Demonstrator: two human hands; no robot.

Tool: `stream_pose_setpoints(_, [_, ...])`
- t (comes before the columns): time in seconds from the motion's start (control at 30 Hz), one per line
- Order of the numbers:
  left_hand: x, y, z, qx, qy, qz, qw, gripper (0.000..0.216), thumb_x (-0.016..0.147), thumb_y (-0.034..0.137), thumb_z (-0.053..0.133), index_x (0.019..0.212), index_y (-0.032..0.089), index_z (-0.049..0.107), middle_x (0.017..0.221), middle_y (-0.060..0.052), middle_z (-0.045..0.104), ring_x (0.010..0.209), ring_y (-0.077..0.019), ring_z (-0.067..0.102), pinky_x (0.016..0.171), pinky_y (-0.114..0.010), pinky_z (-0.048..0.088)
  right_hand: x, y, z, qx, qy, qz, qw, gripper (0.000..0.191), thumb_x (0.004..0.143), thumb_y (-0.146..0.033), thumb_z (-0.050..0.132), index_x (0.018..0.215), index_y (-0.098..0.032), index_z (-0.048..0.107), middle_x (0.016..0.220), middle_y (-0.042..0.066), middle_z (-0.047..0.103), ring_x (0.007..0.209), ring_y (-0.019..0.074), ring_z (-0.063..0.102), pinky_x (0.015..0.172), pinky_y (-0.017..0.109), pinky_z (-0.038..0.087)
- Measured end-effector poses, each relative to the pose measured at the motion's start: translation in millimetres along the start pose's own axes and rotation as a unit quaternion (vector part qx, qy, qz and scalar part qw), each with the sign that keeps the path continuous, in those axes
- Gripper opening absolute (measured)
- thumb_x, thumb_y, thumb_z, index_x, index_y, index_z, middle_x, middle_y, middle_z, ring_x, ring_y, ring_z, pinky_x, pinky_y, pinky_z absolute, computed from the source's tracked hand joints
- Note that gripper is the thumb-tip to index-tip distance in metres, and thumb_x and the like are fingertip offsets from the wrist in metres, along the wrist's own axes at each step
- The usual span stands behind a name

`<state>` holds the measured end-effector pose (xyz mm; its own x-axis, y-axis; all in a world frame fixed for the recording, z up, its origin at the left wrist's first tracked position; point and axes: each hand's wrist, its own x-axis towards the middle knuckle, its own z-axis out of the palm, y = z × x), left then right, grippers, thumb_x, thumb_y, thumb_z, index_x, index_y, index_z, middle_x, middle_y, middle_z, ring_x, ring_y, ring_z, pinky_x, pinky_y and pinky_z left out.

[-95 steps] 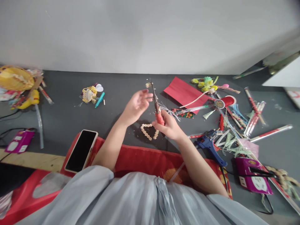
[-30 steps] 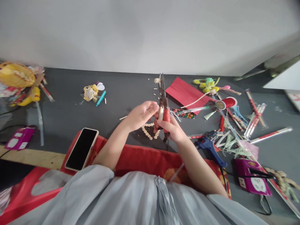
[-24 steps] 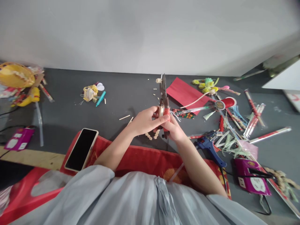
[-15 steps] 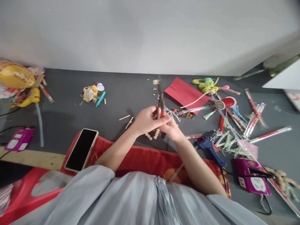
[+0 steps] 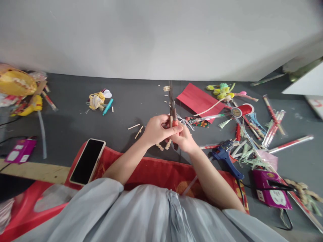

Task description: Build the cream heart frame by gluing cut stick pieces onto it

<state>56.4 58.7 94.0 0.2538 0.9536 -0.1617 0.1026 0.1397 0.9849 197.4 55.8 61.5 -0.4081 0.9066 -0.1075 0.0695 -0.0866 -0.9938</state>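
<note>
Fingers (image 5: 176,129) of the left hand (image 5: 155,131) and right hand (image 5: 186,137) are curled tight round some red-handled cutters (image 5: 173,110) that point forward. Couple of thin sticks (image 5: 138,132) left of the cutters, red paper (image 5: 196,98) to their right, little pale block (image 5: 166,88) at their far end, can't tell if it's pinched.

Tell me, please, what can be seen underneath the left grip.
Two pale, knobbly strips peek out on the dark tabletop from under the left grip. How far they continue, and anything else beneath, cannot be seen because it is covered.
</note>
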Motion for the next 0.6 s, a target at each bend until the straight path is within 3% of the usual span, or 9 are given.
stream_pose_setpoints(0.23, [3, -2, 0, 0.006, -0.008, 0.006, 1.000, 0.051, 0.064, 0.060, 0.085, 0.080, 0.016, 0.063, 0.069, -0.001, 0.066, 0.062, -0.0132, 0.063, 0.062, -0.027, 0.052, -1, 2, -3, -0.042, 0.010, -0.023, 0.999, 0.026, 0.073, -0.043, 0.060, 0.086, -0.025, 0.046, 0.066, -0.003, 0.058, 0.058, 0.0162, 0.057, 0.055, 0.031, 0.045])
stream_pose_setpoints(0.3, [6, -5, -5, -0.002, -0.035, 0.017, 0.999, 0.060, 0.059, 0.062, 0.088, 0.091, 0.016, 0.065, 0.081, -0.004, 0.070, 0.074, -0.0158, 0.068, 0.073, -0.029, 0.056, -1, 1, -7, -0.091, 0.024, -0.044, 0.995, 0.028, 0.072, -0.043, 0.061, 0.085, -0.025, 0.044, 0.067, -0.003, 0.056, 0.061, 0.0162, 0.054, 0.057, 0.031, 0.043])
stream_pose_setpoints(0.4, [11, -11, -19, -0.044, -0.069, 0.074, 0.994, 0.088, 0.050, 0.069, 0.090, 0.118, 0.021, 0.061, 0.119, -0.012, 0.069, 0.103, -0.0227, 0.070, 0.092, -0.034, 0.056, -1, -4, -12, -0.191, 0.043, -0.071, 0.978, 0.032, 0.071, -0.046, 0.063, 0.083, -0.026, 0.040, 0.065, -0.004, 0.049, 0.063, 0.0153, 0.046, 0.059, 0.030, 0.038])
stream_pose_setpoints(0.47, [12, -11, -31, -0.059, -0.008, 0.141, 0.988, 0.086, 0.061, 0.076, 0.080, 0.124, 0.024, 0.056, 0.136, -0.014, 0.062, 0.116, -0.0245, 0.067, 0.099, -0.036, 0.054, -1, -8, -15, -0.239, 0.040, -0.074, 0.967, 0.036, 0.071, -0.048, 0.064, 0.079, -0.027, 0.035, 0.064, -0.005, 0.046, 0.061, 0.0136, 0.040, 0.058, 0.029, 0.035])
stream_pose_setpoints(0.6, [7, -4, -48, 0.041, 0.134, 0.228, 0.964, 0.055, 0.092, 0.068, 0.053, 0.124, 0.024, 0.056, 0.123, -0.009, 0.067, 0.107, -0.0189, 0.069, 0.098, -0.032, 0.054, -3, -14, -14, -0.286, 0.029, -0.098, 0.953, 0.034, 0.072, -0.042, 0.061, 0.079, -0.028, 0.031, 0.063, -0.006, 0.045, 0.057, 0.0125, 0.037, 0.056, 0.027, 0.032])
